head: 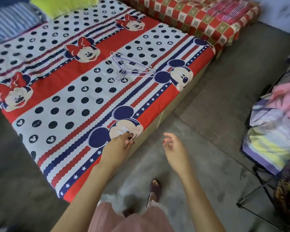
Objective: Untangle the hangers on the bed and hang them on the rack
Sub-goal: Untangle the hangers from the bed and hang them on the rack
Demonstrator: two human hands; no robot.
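Note:
A tangle of thin wire hangers [129, 67], white and pale purple, lies on the bed [70, 104] toward its right side, on a red, white and blue cartoon-mouse sheet. My left hand [120, 142] hovers over the bed's near right corner, fingers loosely curled, holding nothing. My right hand [173, 145] hangs over the floor beside the bed, fingers relaxed and empty. Both hands are well short of the hangers. A black metal rack [258, 186] draped with clothes stands at the right edge.
A folded red checked blanket [199, 19] lies at the bed's far end. Pillows, striped [10, 20] and yellow-green [64, 5], sit at the top left. Grey concrete floor [208, 131] runs between bed and rack. My sandalled foot [155, 190] stands on it.

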